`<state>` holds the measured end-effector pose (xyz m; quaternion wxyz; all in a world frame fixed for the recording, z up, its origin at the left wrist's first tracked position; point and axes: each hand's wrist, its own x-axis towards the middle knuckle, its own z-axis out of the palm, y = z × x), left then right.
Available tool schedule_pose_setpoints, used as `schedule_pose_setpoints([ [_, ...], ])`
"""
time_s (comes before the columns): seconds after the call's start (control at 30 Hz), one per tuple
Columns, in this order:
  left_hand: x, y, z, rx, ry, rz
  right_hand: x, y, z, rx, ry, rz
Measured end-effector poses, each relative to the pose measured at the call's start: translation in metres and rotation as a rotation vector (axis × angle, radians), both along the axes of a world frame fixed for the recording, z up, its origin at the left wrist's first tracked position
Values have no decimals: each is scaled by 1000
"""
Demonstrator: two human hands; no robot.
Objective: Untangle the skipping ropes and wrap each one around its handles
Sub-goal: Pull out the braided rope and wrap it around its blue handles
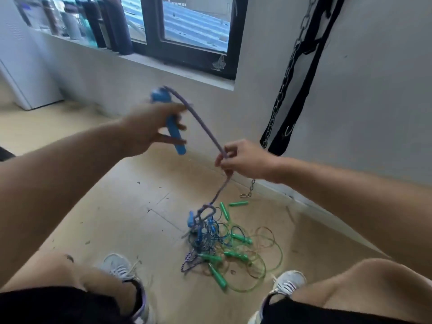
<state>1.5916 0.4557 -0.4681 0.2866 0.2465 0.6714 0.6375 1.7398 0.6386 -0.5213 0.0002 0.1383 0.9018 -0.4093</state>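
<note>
Left hand gripping a blue handle raised clear of the wall, right hand pinching its purple rope, rope trailing down into the tangled pile lying on open tan floor between two shoes, windowsill running behind.

Your arms are bare to the edges of the frame, with no sleeves, and your left hand and right hand wear nothing. At the bottom you have black shorts, bare knees, and white-grey lace-up sneakers with purple trim.
</note>
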Motion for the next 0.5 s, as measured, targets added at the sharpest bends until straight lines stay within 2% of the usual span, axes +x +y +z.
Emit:
schedule_pose_setpoints([
  [0.07, -28, -1, -3, 140, -158, 236, -1, 22, -38, 21, -208, 4],
  [0.1, -41, 0, -10, 129, -187, 327, 0, 31, -59, 42, -299, 10],
  [0.17, -58, -1, -38, -52, -176, 374, 4, 46, -98, 51, -387, -21],
  [0.27, -65, -10, -98, -457, -122, 153, 2, 55, -127, -66, -300, -112],
  [0.4, -60, -14, -152, -946, 235, -170, -19, 40, -115, -253, -21, -129],
  [0.5, -52, -5, -167, -1047, 285, -296, -32, 17, -97, -242, 122, -34],
])
